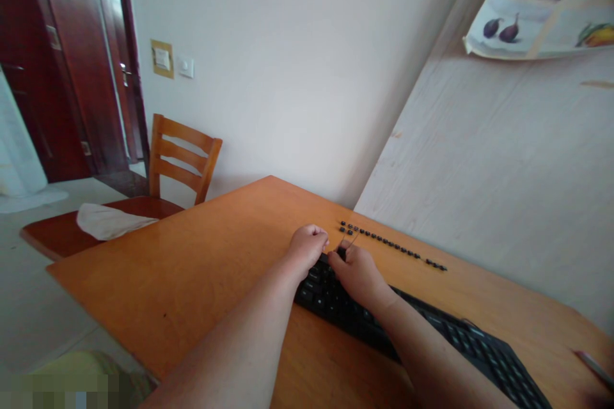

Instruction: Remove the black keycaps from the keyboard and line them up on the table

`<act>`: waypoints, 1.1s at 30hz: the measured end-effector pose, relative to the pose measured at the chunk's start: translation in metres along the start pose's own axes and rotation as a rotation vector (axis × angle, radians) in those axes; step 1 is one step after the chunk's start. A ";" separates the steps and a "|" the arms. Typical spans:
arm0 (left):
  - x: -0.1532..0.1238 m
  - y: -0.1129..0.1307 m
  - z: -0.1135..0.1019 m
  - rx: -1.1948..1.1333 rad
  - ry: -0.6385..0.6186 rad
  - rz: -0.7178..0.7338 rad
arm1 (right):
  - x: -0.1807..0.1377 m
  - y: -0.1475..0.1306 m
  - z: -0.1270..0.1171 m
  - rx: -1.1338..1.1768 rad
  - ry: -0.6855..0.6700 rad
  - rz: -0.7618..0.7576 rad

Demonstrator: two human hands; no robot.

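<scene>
A black keyboard (460, 339) lies on the orange wooden table (192, 275), running from the middle toward the lower right. My left hand (307, 247) is closed in a loose fist at the keyboard's far left end. Beside it, my right hand (357, 271) rests on the same corner, its fingers pinched on a thin wire tool (349, 243) over the keys. A row of several removed black keycaps (391, 244) lies on the table behind the keyboard, near the wall.
A wooden chair (180, 163) stands at the table's far left with a white cloth (108, 220) on its seat. The wall runs close along the table's right side. A dark red door (71, 57) is at the left. A pen-like object (595, 367) lies at the right edge.
</scene>
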State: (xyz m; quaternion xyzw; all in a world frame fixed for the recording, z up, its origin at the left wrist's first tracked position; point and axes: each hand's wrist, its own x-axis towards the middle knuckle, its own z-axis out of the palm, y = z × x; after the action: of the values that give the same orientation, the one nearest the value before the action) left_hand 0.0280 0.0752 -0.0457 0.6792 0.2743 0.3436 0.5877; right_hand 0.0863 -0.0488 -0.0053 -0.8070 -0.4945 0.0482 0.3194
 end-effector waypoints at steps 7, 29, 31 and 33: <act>-0.004 0.004 -0.001 0.055 0.001 0.008 | -0.002 0.008 0.002 0.076 0.073 0.066; -0.014 0.020 0.001 0.047 -0.203 0.131 | -0.002 0.012 -0.008 0.780 0.334 0.173; -0.014 0.022 0.002 0.024 -0.219 0.125 | -0.002 0.012 -0.007 0.781 0.332 0.154; -0.015 0.023 0.002 0.005 -0.226 0.117 | -0.003 0.012 -0.006 0.792 0.324 0.141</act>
State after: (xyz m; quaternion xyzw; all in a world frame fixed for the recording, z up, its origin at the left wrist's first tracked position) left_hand 0.0200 0.0590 -0.0255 0.7299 0.1671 0.2979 0.5921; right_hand 0.0967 -0.0574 -0.0081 -0.6509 -0.3251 0.1288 0.6738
